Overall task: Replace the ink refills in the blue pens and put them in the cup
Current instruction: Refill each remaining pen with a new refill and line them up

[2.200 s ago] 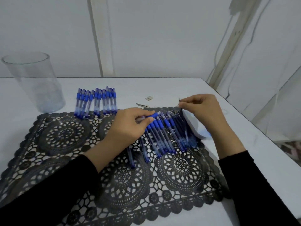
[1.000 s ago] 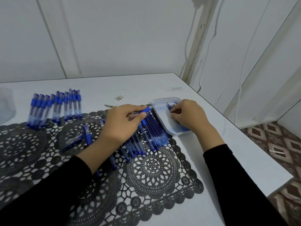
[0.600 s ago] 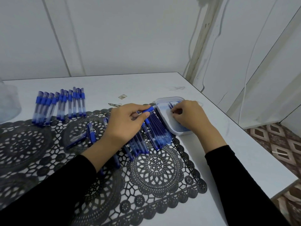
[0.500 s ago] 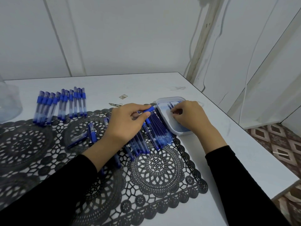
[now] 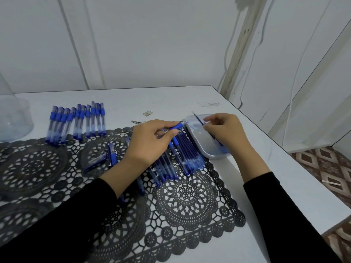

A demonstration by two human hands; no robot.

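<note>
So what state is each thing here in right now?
Left hand: grips a pen.
Right hand: pinches a refill, tilted.
Tray: open, beside the mat.
Cup: upright, partly out of view.
Back row of pens: lying side by side.
Pile of pens: lying on the mat.

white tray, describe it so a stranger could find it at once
Find the black lace mat on the table. Beside its far right corner, under the right hand, sits the white tray: the only shallow container, unlike the clear cup far left.

Tray [image 5: 191, 123] right of mat [image 5: 182, 204], cup [image 5: 13, 118] far left
</note>
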